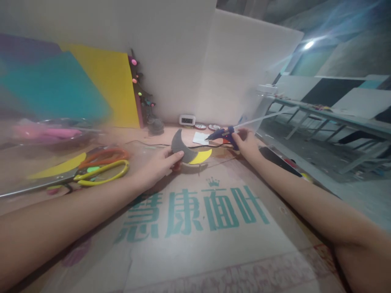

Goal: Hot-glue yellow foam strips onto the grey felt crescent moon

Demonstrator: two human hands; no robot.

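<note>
A crescent-shaped piece (185,152), dark grey with a yellow tip on its right, is pinched between the thumb and fingers of my left hand (166,160). It is held just above the printed tabletop cover. My right hand (244,142) is wrapped round a blue hot glue gun (225,134) to the right of the crescent. The gun's nozzle points left, over a small white square (200,138), and a long clear glue stick (262,117) sticks out of its back. Nozzle and crescent are apart.
Orange-handled scissors (104,155) and yellow-handled scissors (105,174) lie at the left beside a yellow curved strip (61,166). A small digital clock (187,120) stands against the white backboard. Coloured sheets (104,89) lean at the back left. A black cord (198,146) crosses the table.
</note>
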